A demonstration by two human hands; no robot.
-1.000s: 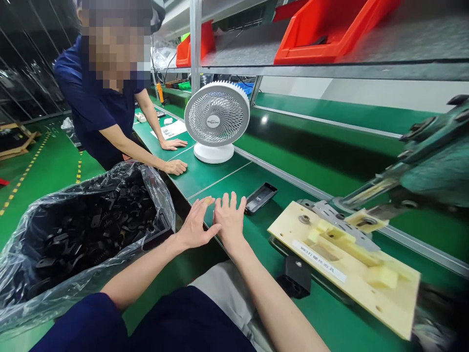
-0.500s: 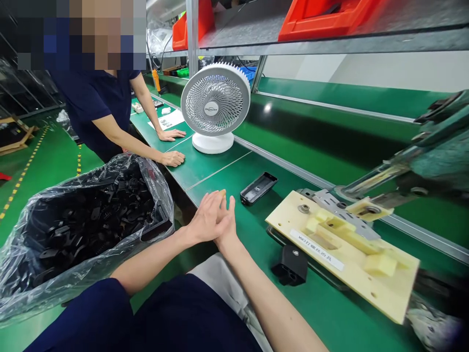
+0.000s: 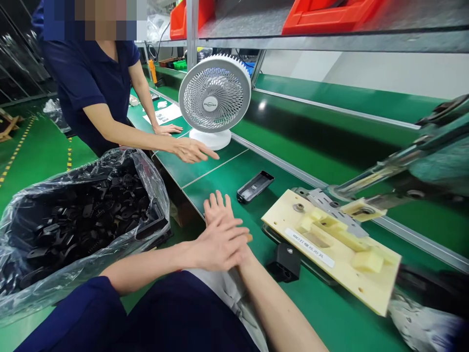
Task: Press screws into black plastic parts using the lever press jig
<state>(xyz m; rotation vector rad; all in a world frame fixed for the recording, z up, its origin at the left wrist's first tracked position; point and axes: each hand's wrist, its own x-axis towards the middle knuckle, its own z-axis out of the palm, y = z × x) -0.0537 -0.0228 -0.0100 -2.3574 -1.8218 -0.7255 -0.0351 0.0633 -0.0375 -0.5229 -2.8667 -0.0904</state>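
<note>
My left hand point(image 3: 222, 247) lies flat across the back of my right hand near the wrist, fingers slightly apart and holding nothing. One of its fingertips has something yellowish on it. My right hand point(image 3: 219, 210) is stretched out under it, fingers spread, above the edge of the green table. Beyond it on the table lies a shallow black plastic housing point(image 3: 255, 187), its hollow side up. Right of my hands sits a blocky black part point(image 3: 285, 262), close to a cream-coloured fixture plate point(image 3: 278, 210) with raised blocks and a printed label.
A clear bag-lined bin point(image 3: 161, 195) with many black plastic parts stands at left. A co-worker's hand point(image 3: 194, 149) reaches over the table before a white fan point(image 3: 214, 100). Metal linkage point(image 3: 381, 171) overhangs the fixture. Red bins point(image 3: 330, 17) sit on the shelf above.
My left hand has slid from my right hand's fingers down toward its wrist. My right-hand fingers now spread forward. The co-worker's nearer hand has opened and reached right, past the fan's base.
</note>
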